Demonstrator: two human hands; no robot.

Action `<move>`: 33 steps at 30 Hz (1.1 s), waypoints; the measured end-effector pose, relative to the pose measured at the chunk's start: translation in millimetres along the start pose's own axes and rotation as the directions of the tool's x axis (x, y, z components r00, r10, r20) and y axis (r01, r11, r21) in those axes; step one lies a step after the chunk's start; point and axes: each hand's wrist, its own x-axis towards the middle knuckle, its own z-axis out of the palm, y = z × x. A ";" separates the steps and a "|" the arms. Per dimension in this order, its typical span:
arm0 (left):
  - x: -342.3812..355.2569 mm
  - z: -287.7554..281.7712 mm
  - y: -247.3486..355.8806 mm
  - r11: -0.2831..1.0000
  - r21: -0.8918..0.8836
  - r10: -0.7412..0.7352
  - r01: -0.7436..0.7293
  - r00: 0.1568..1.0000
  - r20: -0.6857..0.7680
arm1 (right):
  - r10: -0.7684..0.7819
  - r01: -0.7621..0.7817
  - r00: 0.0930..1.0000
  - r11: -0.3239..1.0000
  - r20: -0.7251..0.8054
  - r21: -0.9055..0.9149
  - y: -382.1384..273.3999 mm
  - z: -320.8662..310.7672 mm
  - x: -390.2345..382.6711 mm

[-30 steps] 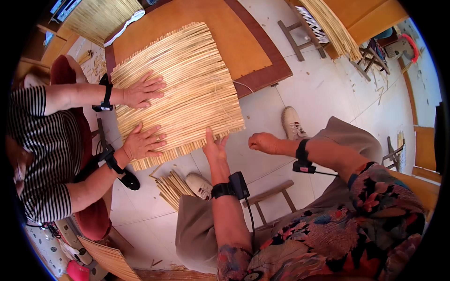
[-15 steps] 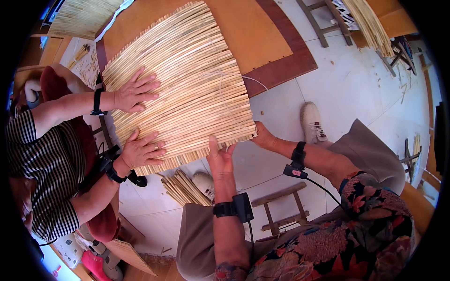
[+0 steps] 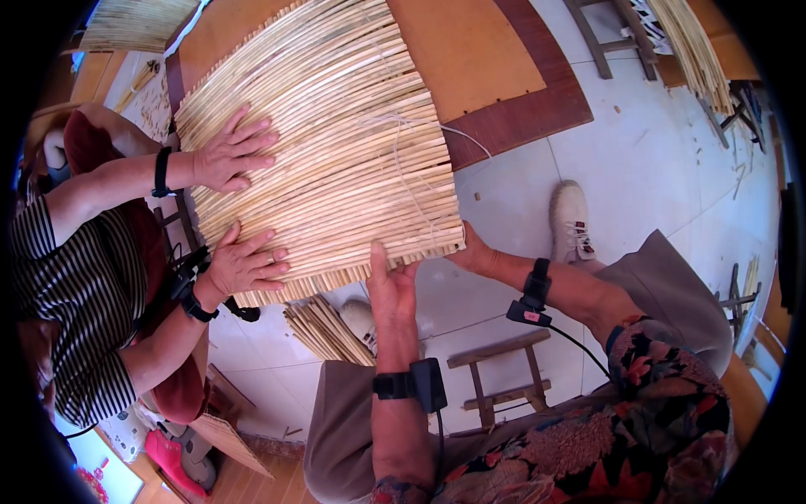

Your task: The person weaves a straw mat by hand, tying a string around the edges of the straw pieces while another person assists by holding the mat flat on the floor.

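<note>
A mat of pale straight sticks [image 3: 319, 168] lies over an orange board with a dark red border [image 3: 470, 59]. A loose white cord [image 3: 457, 134] trails across its right part. My left hand [image 3: 392, 277] holds the near edge, thumb on top and other fingers bent at the edge. My right hand [image 3: 470, 249] grips the near right corner, its fingertips partly hidden by the mat. At the left, a co-worker's two hands [image 3: 232, 155] rest spread on the mat's top.
The co-worker in a striped top [image 3: 92, 286] sits at the left. Below the mat are a bundle of sticks [image 3: 323, 332] and a wooden stool [image 3: 504, 370]. Another bundle [image 3: 680, 46] lies on wooden supports at the upper right. A shoe [image 3: 569, 218] is on the tiled floor.
My right hand has moved from beside the mat onto its near right corner. The mat's right side has shifted rightward in the picture, and the view of the surroundings has shifted too.
</note>
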 end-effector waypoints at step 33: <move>-2.1 0.4 -2.0 0.998 -0.059 0.019 -0.021 0.999 -0.033 | -0.002 0.006 0.981 1.000 0.192 -0.022 12.5 -7.5 15.5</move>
